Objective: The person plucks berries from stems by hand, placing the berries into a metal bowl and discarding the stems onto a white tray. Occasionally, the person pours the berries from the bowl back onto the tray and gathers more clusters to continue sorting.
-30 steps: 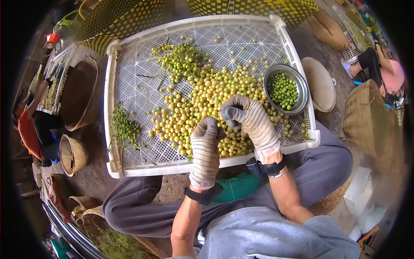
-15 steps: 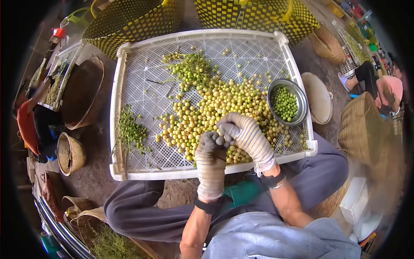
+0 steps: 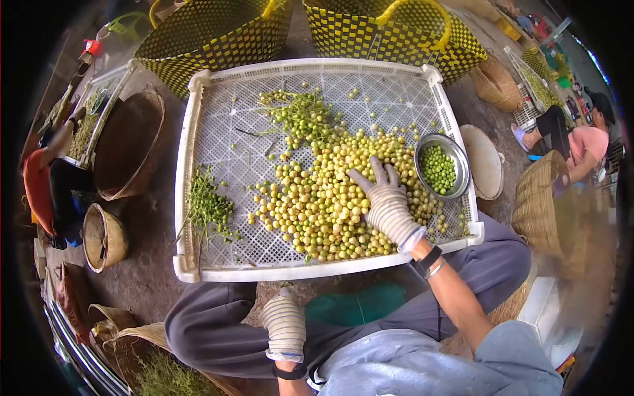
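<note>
My right hand (image 3: 388,206), in a striped glove with grey fingers, rests open on the heap of small round yellow-green fruits (image 3: 330,191), fingers spread. They lie on a white mesh tray (image 3: 231,158) across my knees. Below the tray's near edge, by my thigh, is my left hand (image 3: 285,327), gloved alike; its fingers are mostly hidden. A steel bowl (image 3: 465,165) of smaller green fruits (image 3: 438,169) stands at the tray's right side. One stemmed green bunch (image 3: 300,115) sits behind the heap; a pile of green stems (image 3: 210,204) lies at the left.
Two yellow-and-black woven baskets (image 3: 218,56) stand behind the tray. Wicker baskets (image 3: 541,204) flank me, with a shallow round one (image 3: 482,162) right of the tray. Persons sit at far left (image 3: 43,191) and far right (image 3: 584,142). A green thing (image 3: 356,305) lies between my legs.
My hands were together over the tray's near edge. Now my right hand has spread onto the fruits, while my left has dropped below the tray's edge. The whole view has shifted slightly.
</note>
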Available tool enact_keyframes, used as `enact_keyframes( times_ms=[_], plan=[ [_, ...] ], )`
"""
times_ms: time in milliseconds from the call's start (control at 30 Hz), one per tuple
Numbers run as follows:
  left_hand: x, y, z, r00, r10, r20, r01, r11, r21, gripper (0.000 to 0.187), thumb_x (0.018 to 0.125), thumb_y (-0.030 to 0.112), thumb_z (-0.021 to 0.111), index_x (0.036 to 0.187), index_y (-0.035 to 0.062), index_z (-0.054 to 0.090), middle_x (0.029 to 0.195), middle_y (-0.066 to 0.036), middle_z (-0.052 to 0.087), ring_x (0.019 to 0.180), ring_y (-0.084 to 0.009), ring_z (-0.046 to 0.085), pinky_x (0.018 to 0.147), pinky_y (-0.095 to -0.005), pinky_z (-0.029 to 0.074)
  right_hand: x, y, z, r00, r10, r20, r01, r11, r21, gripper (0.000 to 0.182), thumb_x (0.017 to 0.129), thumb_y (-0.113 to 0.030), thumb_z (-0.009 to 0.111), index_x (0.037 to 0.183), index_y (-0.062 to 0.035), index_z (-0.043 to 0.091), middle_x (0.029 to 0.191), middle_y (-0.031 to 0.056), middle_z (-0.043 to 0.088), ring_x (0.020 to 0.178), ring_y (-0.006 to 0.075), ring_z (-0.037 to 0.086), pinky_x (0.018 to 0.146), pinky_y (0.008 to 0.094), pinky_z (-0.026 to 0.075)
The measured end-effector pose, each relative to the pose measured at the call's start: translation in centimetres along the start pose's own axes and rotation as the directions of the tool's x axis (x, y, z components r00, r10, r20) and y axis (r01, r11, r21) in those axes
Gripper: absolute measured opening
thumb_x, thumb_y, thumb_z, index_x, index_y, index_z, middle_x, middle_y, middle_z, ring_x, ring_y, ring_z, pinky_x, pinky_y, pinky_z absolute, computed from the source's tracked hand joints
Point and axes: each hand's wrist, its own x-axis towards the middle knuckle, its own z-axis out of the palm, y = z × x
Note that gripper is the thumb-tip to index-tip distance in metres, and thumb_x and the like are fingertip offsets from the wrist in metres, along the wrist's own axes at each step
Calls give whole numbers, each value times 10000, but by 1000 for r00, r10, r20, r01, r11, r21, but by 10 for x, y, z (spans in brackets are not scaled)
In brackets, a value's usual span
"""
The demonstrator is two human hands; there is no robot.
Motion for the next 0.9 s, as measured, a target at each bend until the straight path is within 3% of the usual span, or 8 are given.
enact_keyframes(
  times_ms=[33,133,267,400,533,633,767,900],
  plan=[
    [0,-5,-8,1000,-7,-5,7,1000,-1,184,770,237,764,914,127,731,750,-143,681,742,-330,665,623,-448,486,10,-1,-1,999,27,-29,-27,999,17,937,782,70,687,1551,-365,374,1689,125,131,1532,409,158,1181,580,343],
    [-3,-10,-48,997,42,-68,-31,988,153,406,709,425,829,973,135,720,596,-67,622,628,-297,643,591,-432,491,43,-1,-17,992,124,37,-130,966,225,983,727,217,585,1526,-331,420,1686,81,145,1534,334,197,1250,419,265],
    [13,-13,-132,972,209,-108,-183,960,214,588,787,467,778,1219,99,626,823,-91,678,685,-279,679,593,-403,514,77,25,-5,983,-2,-184,40,978,207,835,807,-194,813,1532,-299,412,1678,157,149,1508,433,215,1171,616,335],
    [73,4,-204,875,438,-205,-395,892,219,787,818,293,805,1473,64,433,1169,-156,659,1003,-294,667,845,-413,522,40,9,-38,997,75,20,-77,972,222,783,871,-198,743,1545,-356,377,1702,57,11,1558,333,89,1258,524,188],
    [172,23,-190,842,518,-153,-477,846,238,951,818,262,816,1576,61,278,1554,-219,405,1403,-342,436,1136,-471,373,0,29,-30,990,7,-139,41,939,342,602,852,-179,764,1417,-279,581,1694,70,122,1536,332,206,1251,444,256],
    [239,42,-153,910,407,80,-405,828,388,1295,723,451,866,1617,57,17,1689,-212,18,1559,-381,85,1239,-547,184,-29,37,-30,905,-87,-417,262,886,383,596,810,-199,803,1378,-228,624,1684,86,186,1480,347,345,1205,393,358],
    [286,69,-173,834,521,181,-525,651,548,1400,626,504,910,1614,50,28,1680,-230,46,1554,-386,93,1232,-592,177,-59,46,-23,896,-70,-438,301,822,483,595,804,-170,806,1372,-175,629,1653,146,264,1432,346,425,1159,389,417],
    [356,93,-208,735,630,250,-622,480,619,1619,376,573,959,1614,54,53,1685,-207,57,1557,-380,69,1228,-644,101,-64,49,-7,913,-30,-407,312,693,650,595,804,-128,803,1373,-156,629,1624,168,329,1358,347,513,1069,411,493]
  ],
)
